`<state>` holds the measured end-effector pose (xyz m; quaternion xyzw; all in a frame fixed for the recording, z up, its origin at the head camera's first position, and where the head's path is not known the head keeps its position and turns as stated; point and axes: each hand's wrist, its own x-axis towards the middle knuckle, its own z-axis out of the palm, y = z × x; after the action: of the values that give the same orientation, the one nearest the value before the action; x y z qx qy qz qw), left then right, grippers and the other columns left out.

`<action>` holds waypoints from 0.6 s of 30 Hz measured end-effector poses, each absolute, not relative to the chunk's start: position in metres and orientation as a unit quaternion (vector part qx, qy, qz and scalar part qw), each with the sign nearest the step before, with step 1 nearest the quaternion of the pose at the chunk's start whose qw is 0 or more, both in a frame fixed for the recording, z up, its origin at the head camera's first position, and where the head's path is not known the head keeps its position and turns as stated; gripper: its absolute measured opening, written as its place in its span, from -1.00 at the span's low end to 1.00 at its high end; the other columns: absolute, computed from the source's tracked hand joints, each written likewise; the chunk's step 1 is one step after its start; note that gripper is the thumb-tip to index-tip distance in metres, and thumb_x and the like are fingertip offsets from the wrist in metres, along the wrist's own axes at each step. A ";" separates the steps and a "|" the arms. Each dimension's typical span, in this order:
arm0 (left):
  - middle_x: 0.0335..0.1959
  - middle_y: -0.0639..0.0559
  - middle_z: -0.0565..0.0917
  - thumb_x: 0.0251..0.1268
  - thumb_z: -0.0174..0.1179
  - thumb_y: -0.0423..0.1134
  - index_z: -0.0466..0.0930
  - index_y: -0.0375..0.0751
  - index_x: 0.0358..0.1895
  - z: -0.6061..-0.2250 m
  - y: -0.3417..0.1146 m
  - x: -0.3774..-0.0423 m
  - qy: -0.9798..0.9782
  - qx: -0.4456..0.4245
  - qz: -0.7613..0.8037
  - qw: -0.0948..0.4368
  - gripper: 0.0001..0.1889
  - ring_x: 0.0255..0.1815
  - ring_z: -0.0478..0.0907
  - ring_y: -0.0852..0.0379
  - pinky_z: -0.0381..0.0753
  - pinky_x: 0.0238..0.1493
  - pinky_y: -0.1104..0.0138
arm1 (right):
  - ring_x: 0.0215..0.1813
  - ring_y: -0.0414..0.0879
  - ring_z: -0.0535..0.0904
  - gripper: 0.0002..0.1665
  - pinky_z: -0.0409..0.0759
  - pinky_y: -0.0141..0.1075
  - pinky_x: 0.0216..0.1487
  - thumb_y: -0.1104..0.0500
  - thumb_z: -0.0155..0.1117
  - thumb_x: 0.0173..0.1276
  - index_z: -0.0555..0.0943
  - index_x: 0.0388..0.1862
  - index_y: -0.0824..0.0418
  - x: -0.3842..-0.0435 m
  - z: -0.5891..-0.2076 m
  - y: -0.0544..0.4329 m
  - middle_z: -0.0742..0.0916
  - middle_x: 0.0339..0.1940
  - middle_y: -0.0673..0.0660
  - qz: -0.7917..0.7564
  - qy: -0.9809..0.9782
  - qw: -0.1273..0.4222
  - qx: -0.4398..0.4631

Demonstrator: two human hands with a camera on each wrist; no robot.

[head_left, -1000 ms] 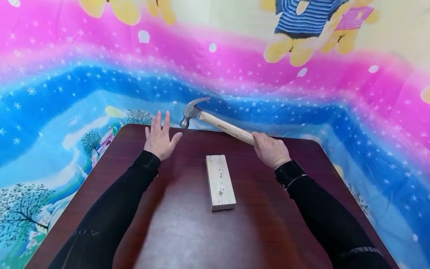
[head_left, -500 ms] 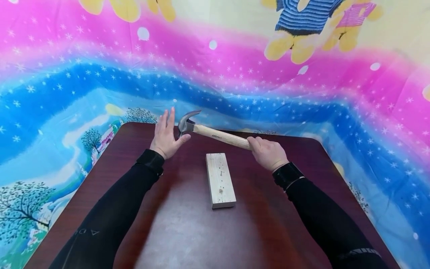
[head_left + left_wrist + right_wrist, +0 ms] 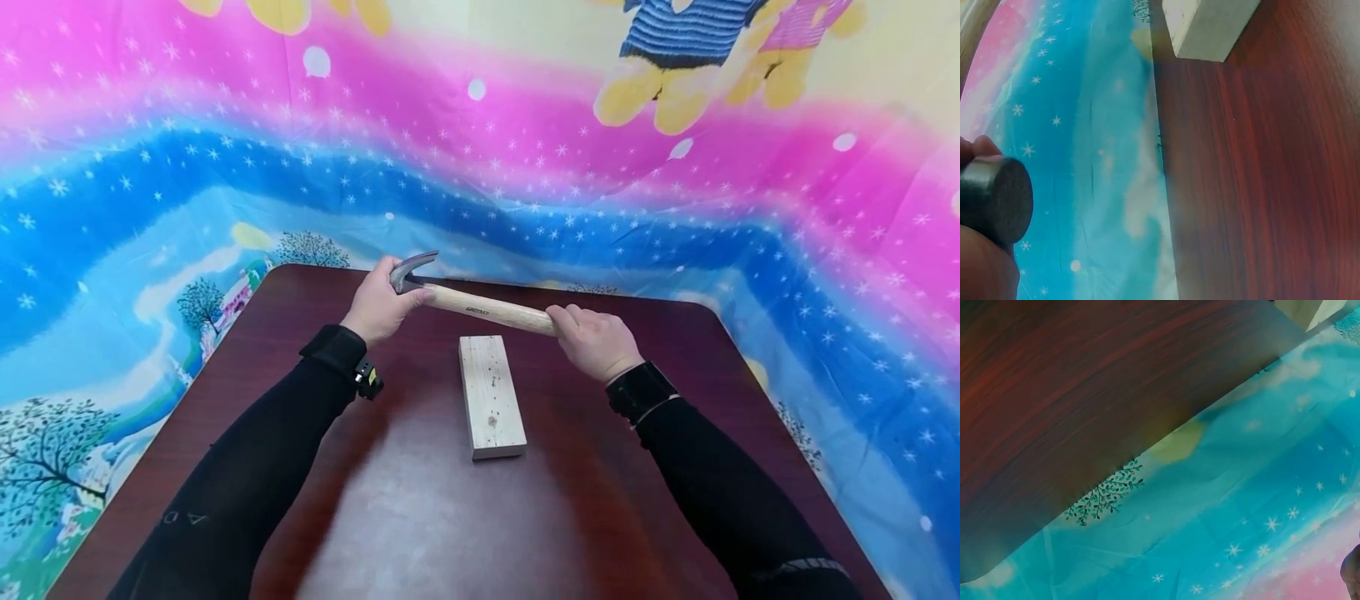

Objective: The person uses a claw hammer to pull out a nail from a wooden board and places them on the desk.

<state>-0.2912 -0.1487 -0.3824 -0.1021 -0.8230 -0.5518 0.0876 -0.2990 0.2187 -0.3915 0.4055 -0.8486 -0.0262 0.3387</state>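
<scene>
A claw hammer point(image 3: 487, 309) with a pale wooden handle is held in the air over the far part of the table, lying nearly level across the head view. My right hand point(image 3: 598, 343) grips the handle near its end. At the other end my left hand point(image 3: 381, 307) holds the metal head, its thumb by the neck and the claw showing above. In the left wrist view, fingers lie around the round striking face point(image 3: 1011, 200). Below the hammer, apart from it, a pale wooden block point(image 3: 492, 400) rests on the table. Only a sliver of my right hand point(image 3: 1352, 575) shows in the right wrist view.
The dark red-brown table point(image 3: 442, 533) has rounded far corners. A patterned cloth point(image 3: 480, 150) in pink and blue hangs behind and along its sides. The block point(image 3: 1213, 28) has small dark marks on its top.
My left hand has moved right from beside the hammer and taken hold of its head, its straight fingers now curled. The hammer's head has come down a little, levelling the handle.
</scene>
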 end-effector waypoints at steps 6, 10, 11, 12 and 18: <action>-0.38 -0.13 0.45 0.30 0.36 0.05 0.32 -0.24 0.02 -0.383 -0.150 -0.290 -0.825 -0.103 -0.551 0.076 -0.46 -0.40 0.37 -0.07 0.33 -0.31 0.17 | -0.57 0.04 0.55 -0.70 0.57 -0.08 -0.62 0.24 0.37 0.27 0.51 -0.06 0.22 -0.301 -0.386 0.220 0.58 -0.47 0.13 -0.014 -0.857 0.331 0.395; -0.41 -0.13 0.46 0.33 0.33 0.04 0.29 -0.26 0.03 -0.388 -0.150 -0.289 -0.814 -0.092 -0.570 0.071 -0.47 -0.45 0.40 -0.05 0.36 -0.38 0.19 | -0.50 0.04 0.55 -0.69 0.57 -0.05 -0.54 0.19 0.51 0.04 0.58 -0.27 0.22 -0.299 -0.380 0.222 0.58 -0.49 0.09 0.029 -0.876 0.347 0.333; -0.41 -0.14 0.46 0.34 0.32 0.04 0.28 -0.25 0.05 -0.390 -0.150 -0.288 -0.806 -0.088 -0.582 0.065 -0.47 -0.47 0.42 -0.05 0.38 -0.41 0.20 | -0.45 0.07 0.55 -0.67 0.58 -0.03 -0.50 0.17 0.53 0.01 0.60 -0.29 0.23 -0.298 -0.378 0.223 0.59 -0.48 0.10 0.046 -0.881 0.355 0.308; -0.41 -0.16 0.48 0.34 0.31 0.03 0.27 -0.26 0.07 -0.391 -0.150 -0.287 -0.796 -0.084 -0.596 0.058 -0.46 -0.48 0.44 -0.06 0.41 -0.44 0.21 | -0.39 0.10 0.56 -0.63 0.58 0.00 -0.45 0.15 0.56 -0.03 0.61 -0.27 0.24 -0.297 -0.376 0.222 0.60 -0.45 0.13 0.067 -0.885 0.363 0.282; -0.40 -0.27 0.49 0.34 0.29 0.01 0.23 -0.26 0.07 -0.384 -0.144 -0.288 -0.719 -0.097 -0.687 0.040 -0.46 -0.46 0.47 -0.06 0.50 -0.52 0.26 | -0.06 0.11 0.54 -0.01 0.57 -0.04 -0.14 0.07 0.53 0.18 0.24 0.50 0.23 -0.293 -0.360 0.220 0.55 0.15 0.24 0.354 -0.860 0.337 0.146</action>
<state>-0.2882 -0.1438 -0.3845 -0.0968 -0.7189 -0.6872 0.0400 -0.2928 0.2197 -0.3597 0.1456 -0.8602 0.3539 0.3369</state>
